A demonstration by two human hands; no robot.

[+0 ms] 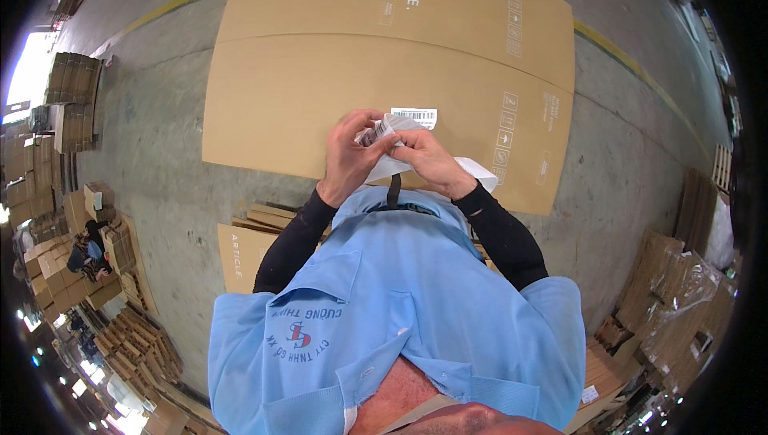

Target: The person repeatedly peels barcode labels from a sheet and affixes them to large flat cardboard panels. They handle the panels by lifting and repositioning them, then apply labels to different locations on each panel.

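Close to my waist, my left hand (350,153) and my right hand (434,161) meet over a large brown cardboard box. Between their fingers is a thin white label sheet (406,122), curled, with barcode printing on its folded part. The thumb and fingertips of each hand pinch it. A white strip (480,173) shows past my right wrist; whether it belongs to the same sheet is hidden. Just beyond my fingers, a white barcode label (424,114) lies flat on the cardboard box (280,107).
The box has a seam across its top and printed handling symbols at the right. More flat cardboard (240,255) lies beside me at the left. Stacked cartons (52,267) and a person (90,253) are far left. Plastic-wrapped cardboard (680,291) stands at the right.
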